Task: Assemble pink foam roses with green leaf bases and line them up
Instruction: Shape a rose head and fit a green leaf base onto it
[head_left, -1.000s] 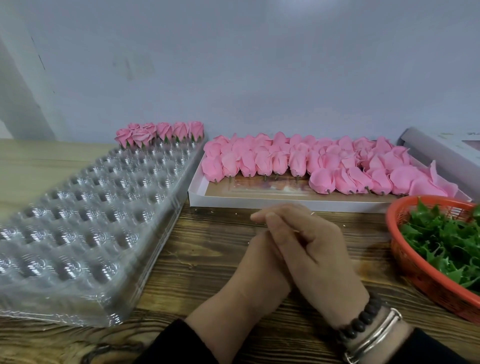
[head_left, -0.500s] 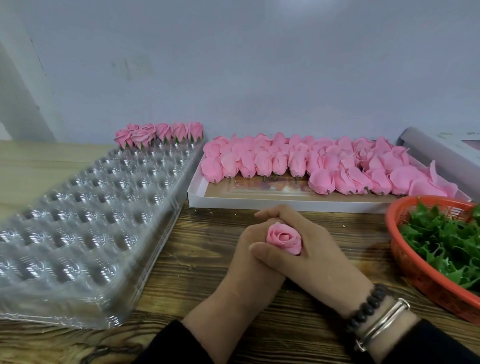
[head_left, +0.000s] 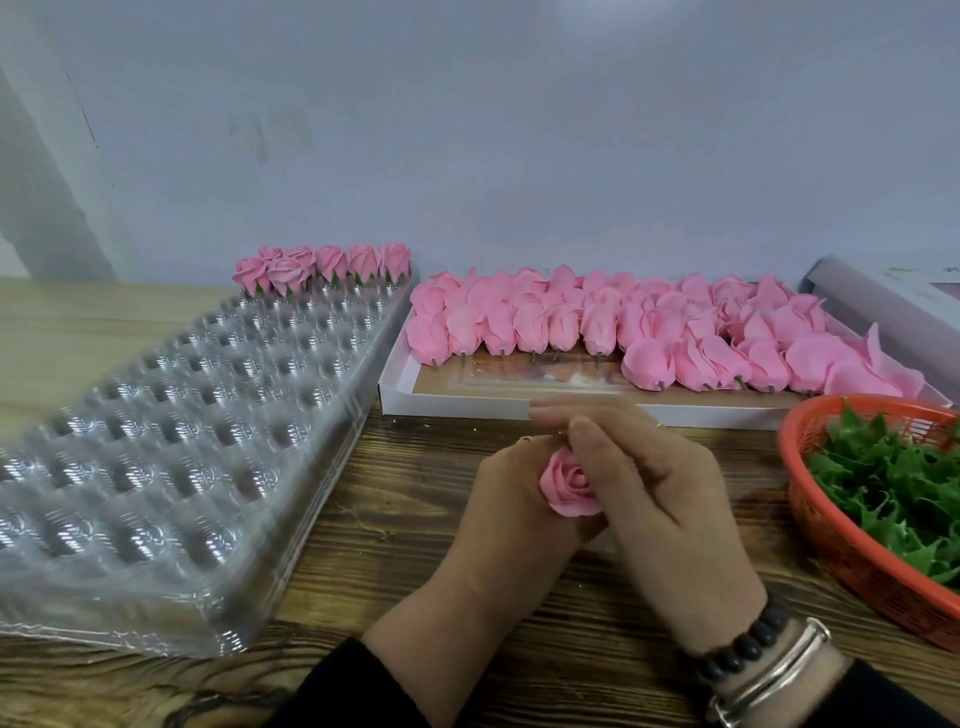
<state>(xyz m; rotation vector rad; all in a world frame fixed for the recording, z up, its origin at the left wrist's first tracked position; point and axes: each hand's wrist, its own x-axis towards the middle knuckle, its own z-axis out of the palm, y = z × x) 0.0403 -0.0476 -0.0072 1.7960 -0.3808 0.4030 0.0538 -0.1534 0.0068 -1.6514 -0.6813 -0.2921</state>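
Pink foam made the rose (head_left: 569, 488), and it sat between both hands above the tabletop (head_left: 405, 525), in the middle near part of the scene. The left hand (head_left: 511, 499) cupped and grasped the rose from below and from the left. The right hand (head_left: 649, 499) closed on it from the right, with the thumb over its far edge. I could not see a green leaf base on it, because the hands hid its underside.

To the left lay the clear plastic tray (head_left: 171, 447), with a short row of finished roses (head_left: 322, 267) at its far end. Beyond the hands stood the white box (head_left: 457, 402) of loose pink buds (head_left: 623, 325). At the right was the orange basket (head_left: 852, 545) with green leaves (head_left: 898, 483).

I think the foam petals could be crushed or torn if the fingers pressed too hard, and a leaf pushed on crookedly would make the rose tilt in its cup.

Half a second earlier the rose was more covered, in front of the right palm; now it faced up more openly and the right fingers had opened outward.
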